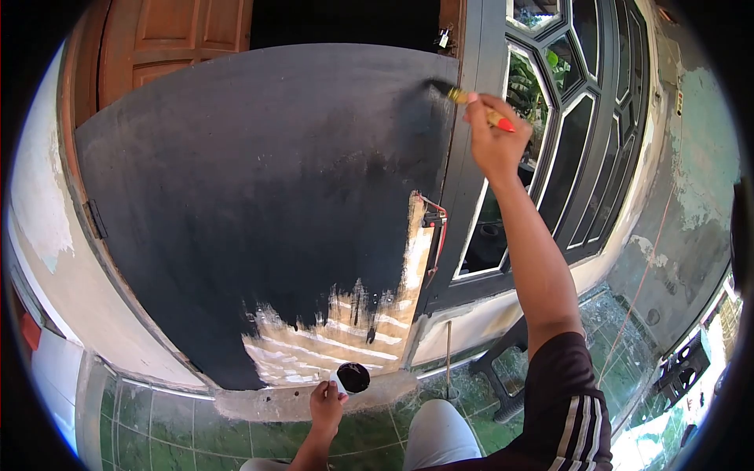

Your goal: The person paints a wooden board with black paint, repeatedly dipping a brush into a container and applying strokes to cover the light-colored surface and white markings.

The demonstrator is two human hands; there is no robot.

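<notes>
1. Stripes run down the dark sleeve (577,392) close to the camera, and a knee in pale cloth (441,433) pokes up beside it.

2. Right hand (499,145) is up high, its fingers closed around the handle of the paint brush (458,96). The brush's dark tip is at the door panel (275,157), near its top right side.

3. Left hand (326,408) is down low. Its fingers pinch the white part of the small cup (338,384), with dark paint (354,378) inside. The cup is in front of the bottom of the door panel.

4. Most of the door panel is dark. Low on the right, a tan patch (314,345) shows, with white streaks and a ragged top edge.

5. Long, soft strokes would likely work best here. Each one should go a little over the last, so thick lines don't stay behind.

6. Just a bit of paint on the tip should help stop drips. The cup needs to stay level so it doesn't spill.

7. Go slowly by the side edge, I think. The grey window frame (471,118) is near, and the red and black thing (442,228) lower down could get smeared.
</notes>
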